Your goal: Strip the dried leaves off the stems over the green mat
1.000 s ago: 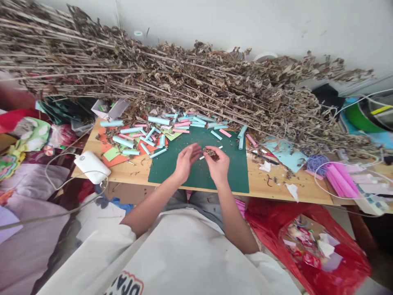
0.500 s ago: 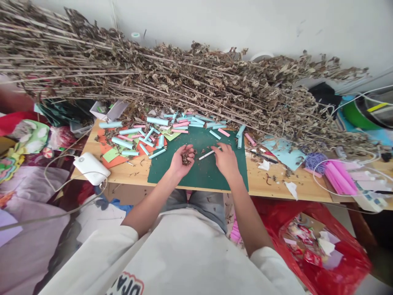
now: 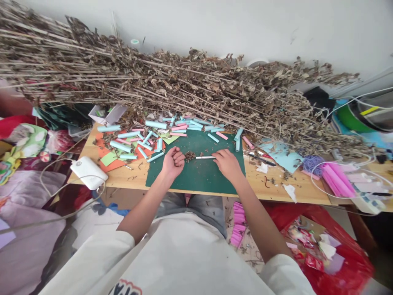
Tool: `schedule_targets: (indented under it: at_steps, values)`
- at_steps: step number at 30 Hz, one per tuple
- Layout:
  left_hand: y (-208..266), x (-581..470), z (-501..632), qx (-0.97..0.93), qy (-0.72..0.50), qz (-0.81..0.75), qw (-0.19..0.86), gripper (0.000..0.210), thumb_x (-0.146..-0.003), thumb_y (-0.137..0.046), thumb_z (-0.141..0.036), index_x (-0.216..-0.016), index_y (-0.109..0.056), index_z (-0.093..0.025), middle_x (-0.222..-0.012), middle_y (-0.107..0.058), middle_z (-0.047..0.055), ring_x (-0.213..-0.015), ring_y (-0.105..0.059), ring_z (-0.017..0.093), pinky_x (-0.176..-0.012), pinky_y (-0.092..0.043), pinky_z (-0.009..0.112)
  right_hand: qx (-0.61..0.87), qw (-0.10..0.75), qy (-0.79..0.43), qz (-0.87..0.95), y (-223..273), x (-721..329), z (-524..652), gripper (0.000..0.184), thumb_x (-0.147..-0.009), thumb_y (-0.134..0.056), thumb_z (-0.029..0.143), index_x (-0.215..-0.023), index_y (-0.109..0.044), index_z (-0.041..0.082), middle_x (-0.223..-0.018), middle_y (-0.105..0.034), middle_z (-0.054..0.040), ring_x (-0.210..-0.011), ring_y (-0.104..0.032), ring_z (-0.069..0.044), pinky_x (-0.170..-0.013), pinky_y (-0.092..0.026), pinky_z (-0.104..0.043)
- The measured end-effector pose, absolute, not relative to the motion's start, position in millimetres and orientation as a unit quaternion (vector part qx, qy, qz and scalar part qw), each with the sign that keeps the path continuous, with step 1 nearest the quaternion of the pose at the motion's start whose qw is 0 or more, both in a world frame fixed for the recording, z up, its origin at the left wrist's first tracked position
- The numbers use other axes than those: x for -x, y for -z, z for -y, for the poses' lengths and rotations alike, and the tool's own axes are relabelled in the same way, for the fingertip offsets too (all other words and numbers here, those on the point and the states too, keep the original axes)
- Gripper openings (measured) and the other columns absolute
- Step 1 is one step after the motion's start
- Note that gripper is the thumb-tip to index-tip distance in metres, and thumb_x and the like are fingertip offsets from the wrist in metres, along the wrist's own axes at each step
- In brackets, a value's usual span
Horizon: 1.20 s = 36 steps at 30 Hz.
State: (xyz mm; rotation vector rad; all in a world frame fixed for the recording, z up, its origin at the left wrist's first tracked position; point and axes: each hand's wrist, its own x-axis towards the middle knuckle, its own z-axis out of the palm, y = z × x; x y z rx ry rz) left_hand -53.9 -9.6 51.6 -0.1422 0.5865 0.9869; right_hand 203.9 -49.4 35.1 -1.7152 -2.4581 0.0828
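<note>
Hands (image 3: 227, 164) apart, white stick (image 3: 205, 157) apparently crosswise between

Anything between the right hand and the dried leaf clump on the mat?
Yes, the white stick: it lies between the right hand and the leaf clump on the green mat, reaching that hand. Whether it's gripped is unclear.

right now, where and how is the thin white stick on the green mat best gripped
Probably by its right end, pinched from the right: the thin white stick lies crosswise, flat on the green mat, with the right hand at that end. Its left end points towards loose dry leaves, so fingers there would likely have less free room.
</note>
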Motion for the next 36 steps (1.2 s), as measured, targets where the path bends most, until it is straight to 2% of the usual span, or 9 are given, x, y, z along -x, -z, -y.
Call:
schedule_targets:
  at_steps: [5, 11, 15, 20, 23, 26, 29, 32, 36]
  values:
    - [-53, 56, 11, 0.086, -0.475, -0.237, 0.843, 0.025, -0.097, -0.039, -0.019, -0.074, -0.048, -0.016, -0.049, -0.028, -0.008, -0.037, -0.032, 0.005, -0.032, -0.02, 0.015, 0.559, 0.072, -0.018, 0.826, -37, -201, 54, 0.026, -0.097, -0.04, 0.021, -0.102, -0.065, 0.017, -0.1, -0.061, -0.0113, -0.096, -0.048, -0.024, -0.081, -0.04, -0.035]
    - [-56, 50, 13, 0.11, -0.473, -0.242, 0.84, 0.019, -0.095, -0.04, -0.015, -0.083, -0.054, -0.013, -0.06, -0.047, -0.002, -0.048, -0.046, 0.004, -0.039, -0.035, 0.009, 0.695, 0.101, 0.027, 0.711, -30, -222, 63, 0.026, -0.093, -0.042, 0.021, -0.101, -0.066, 0.014, -0.093, -0.06, -0.0137, -0.09, -0.05, -0.027, -0.078, -0.041, -0.038]
    - [-58, 48, 13, 0.107, -0.469, -0.252, 0.84, 0.019, -0.094, -0.041, -0.015, -0.083, -0.057, -0.012, -0.065, -0.052, 0.001, -0.052, -0.05, 0.005, -0.042, -0.04, 0.009, 0.703, 0.145, 0.021, 0.696, -31, -203, 58, 0.03, -0.092, -0.047, 0.027, -0.112, -0.065, 0.013, -0.103, -0.061, -0.0151, -0.098, -0.051, -0.029, -0.084, -0.044, -0.041]
    - [-58, 49, 14, 0.105, -0.476, -0.278, 0.828, 0.02, -0.093, -0.043, -0.014, -0.082, -0.06, -0.012, -0.065, -0.057, 0.002, -0.052, -0.054, 0.005, -0.044, -0.042, 0.01, 0.637, 0.19, -0.075, 0.743, -38, -153, 38, 0.034, -0.091, -0.051, 0.033, -0.118, -0.064, 0.017, -0.113, -0.062, -0.0129, -0.105, -0.054, -0.028, -0.094, -0.046, -0.04]
    - [-57, 47, 16, 0.087, -0.484, -0.312, 0.813, 0.018, -0.09, -0.047, -0.011, -0.091, -0.065, -0.012, -0.078, -0.068, 0.006, -0.066, -0.065, 0.009, -0.054, -0.051, 0.013, 0.662, 0.162, -0.099, 0.725, -32, -139, 26, 0.03, -0.09, -0.05, 0.025, -0.112, -0.068, 0.016, -0.108, -0.061, -0.0152, -0.102, -0.055, -0.029, -0.09, -0.049, -0.041]
    - [-55, 41, 18, 0.049, -0.494, -0.324, 0.805, 0.025, -0.088, -0.048, -0.011, -0.105, -0.066, -0.012, -0.102, -0.072, 0.01, -0.094, -0.07, 0.017, -0.076, -0.057, 0.021, 0.663, 0.172, -0.134, 0.716, -26, -139, 21, 0.031, -0.09, -0.042, 0.014, -0.101, -0.071, 0.014, -0.099, -0.063, -0.0148, -0.092, -0.059, -0.025, -0.086, -0.05, -0.04]
    - [-53, 34, 19, 0.016, -0.498, -0.301, 0.813, 0.032, -0.088, -0.048, -0.014, -0.116, -0.064, -0.011, -0.12, -0.068, 0.013, -0.116, -0.063, 0.023, -0.093, -0.054, 0.028, 0.646, 0.264, -0.179, 0.694, -33, -141, 28, 0.025, -0.087, -0.046, 0.014, -0.095, -0.07, 0.016, -0.09, -0.065, -0.0103, -0.081, -0.062, -0.021, -0.081, -0.052, -0.037]
    - [-54, 22, 19, -0.002, -0.485, -0.286, 0.826, 0.038, -0.089, -0.047, -0.017, -0.123, -0.062, -0.011, -0.13, -0.062, 0.014, -0.125, -0.057, 0.025, -0.102, -0.049, 0.033, 0.63, 0.389, -0.216, 0.637, -53, -133, 41, 0.02, -0.087, -0.053, 0.024, -0.099, -0.067, 0.019, -0.087, -0.067, -0.0055, -0.075, -0.063, -0.018, -0.073, -0.055, -0.033]
    - [-54, 5, 18, -0.004, -0.46, -0.286, 0.84, 0.038, -0.09, -0.046, -0.02, -0.122, -0.062, -0.009, -0.129, -0.063, 0.015, -0.126, -0.056, 0.025, -0.105, -0.045, 0.034, 0.566, 0.403, -0.234, 0.681, -75, -115, 53, 0.016, -0.088, -0.054, 0.026, -0.09, -0.07, 0.022, -0.095, -0.071, -0.0048, -0.086, -0.064, -0.019, -0.085, -0.054, -0.037]
